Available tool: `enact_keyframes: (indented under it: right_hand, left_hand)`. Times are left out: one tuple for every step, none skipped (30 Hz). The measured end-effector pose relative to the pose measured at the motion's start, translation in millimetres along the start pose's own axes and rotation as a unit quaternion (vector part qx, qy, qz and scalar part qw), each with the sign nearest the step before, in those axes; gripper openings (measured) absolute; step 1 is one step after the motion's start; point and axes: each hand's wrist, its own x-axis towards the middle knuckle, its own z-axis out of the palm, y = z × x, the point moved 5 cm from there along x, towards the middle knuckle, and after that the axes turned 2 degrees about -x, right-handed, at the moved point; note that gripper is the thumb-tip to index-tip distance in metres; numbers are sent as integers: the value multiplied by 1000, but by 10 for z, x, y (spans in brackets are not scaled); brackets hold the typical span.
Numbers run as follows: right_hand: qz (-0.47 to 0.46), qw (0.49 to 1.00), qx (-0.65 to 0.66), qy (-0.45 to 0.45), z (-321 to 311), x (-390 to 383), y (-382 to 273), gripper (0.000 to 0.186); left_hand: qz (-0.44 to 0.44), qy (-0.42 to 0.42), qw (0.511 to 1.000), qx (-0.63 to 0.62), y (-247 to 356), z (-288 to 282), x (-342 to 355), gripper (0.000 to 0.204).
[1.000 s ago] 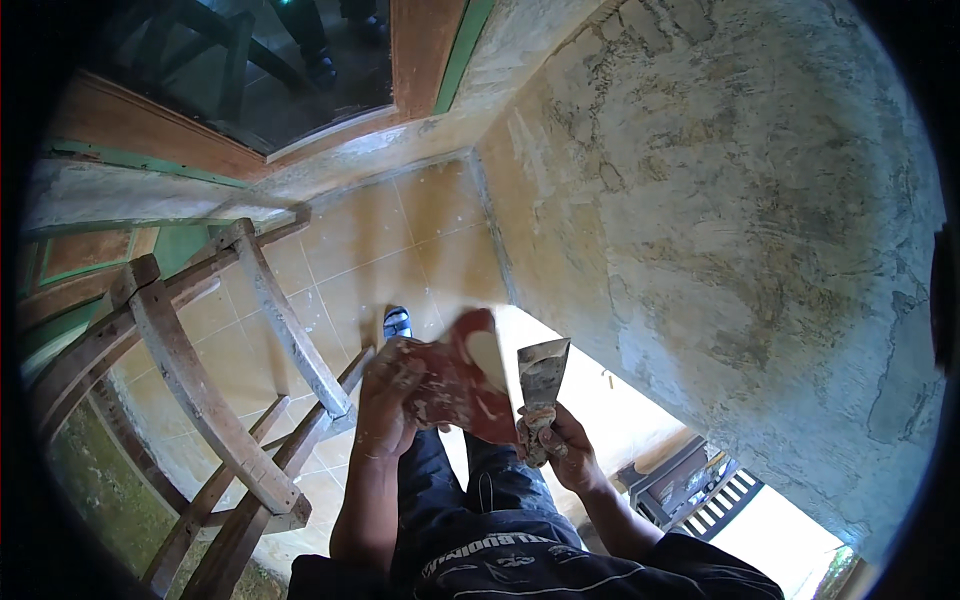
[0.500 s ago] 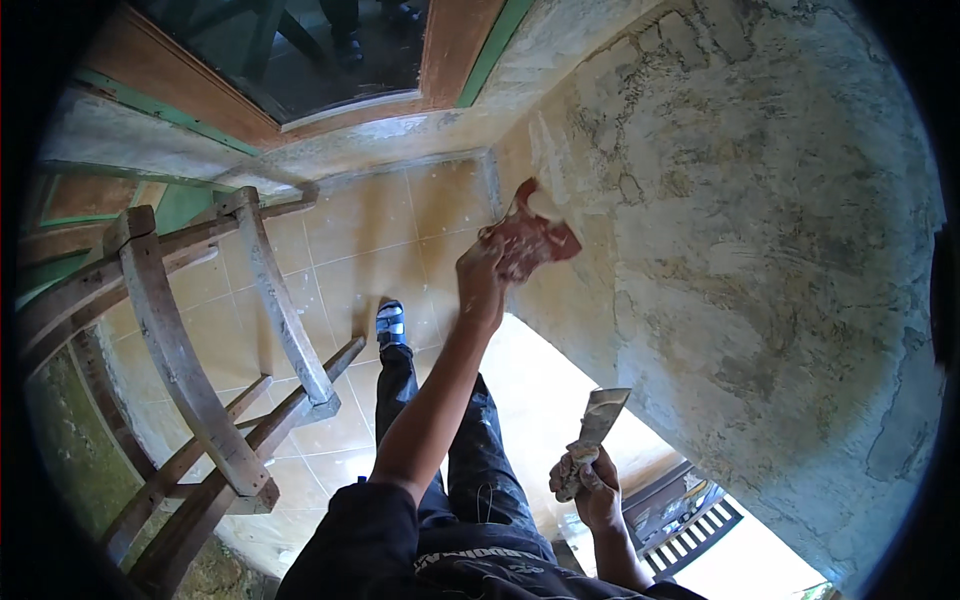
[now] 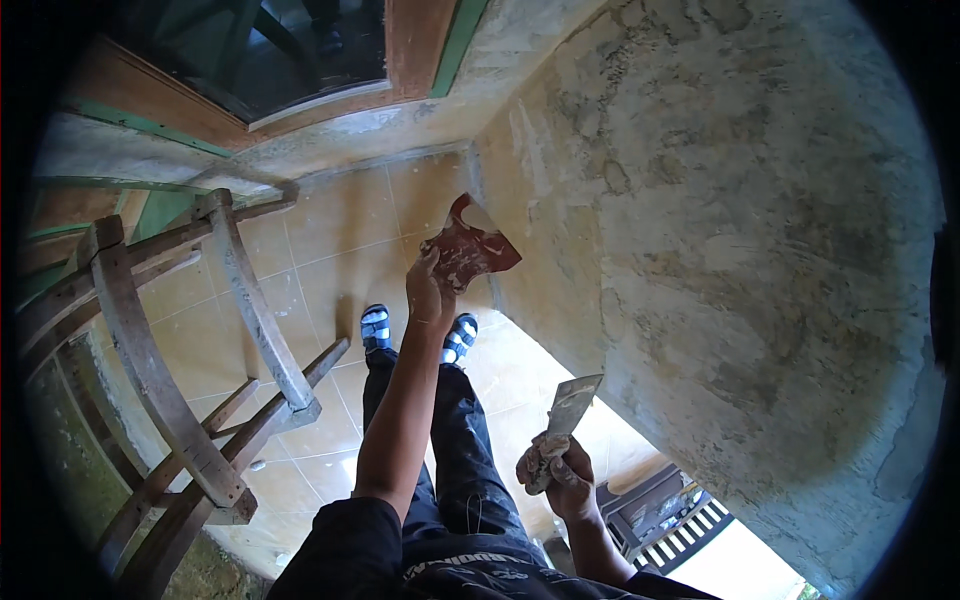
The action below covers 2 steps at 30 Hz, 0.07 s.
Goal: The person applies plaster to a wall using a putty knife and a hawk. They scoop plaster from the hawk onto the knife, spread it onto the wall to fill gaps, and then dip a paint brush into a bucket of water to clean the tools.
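Out in front of me, my left hand [image 3: 431, 288] grips a flat, dark red scrap [image 3: 470, 252] by its near left edge. The scrap has an irregular outline with a curved notch, and pale smears cover its face; its material I cannot make out. It is held apart from the wall [image 3: 730, 270], whose surface is patchy grey and tan plaster. Lower right, my right hand [image 3: 560, 478] is closed round a putty knife [image 3: 574, 403], its metal blade pointing up and away. Pale, caked stuff coats the fingers and hides most of the handle.
At left stands a wooden frame [image 3: 155, 370] with curved bars. A wood-framed glass pane [image 3: 260, 60] is at the far left. My sandalled feet [image 3: 375, 328] are on the tiled floor [image 3: 340, 225]. A dark slatted bench [image 3: 685, 535] lies beyond my right hand.
My left hand and the red scrap have moved left and slightly down in view. The right hand with the putty knife shifts left too. My second foot now shows; the whole view has shifted.
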Motion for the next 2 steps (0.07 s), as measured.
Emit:
enact_keyframes:
  right_hand:
    - [3, 1000, 3, -13, 6, 14, 38, 39]
    - [9, 999, 5, -31, -8, 16, 82, 39]
  left_hand:
    - [-5, 28, 999, 22, 12, -104, 12, 34]
    - [9, 47, 997, 58, 47, -222, 80, 38]
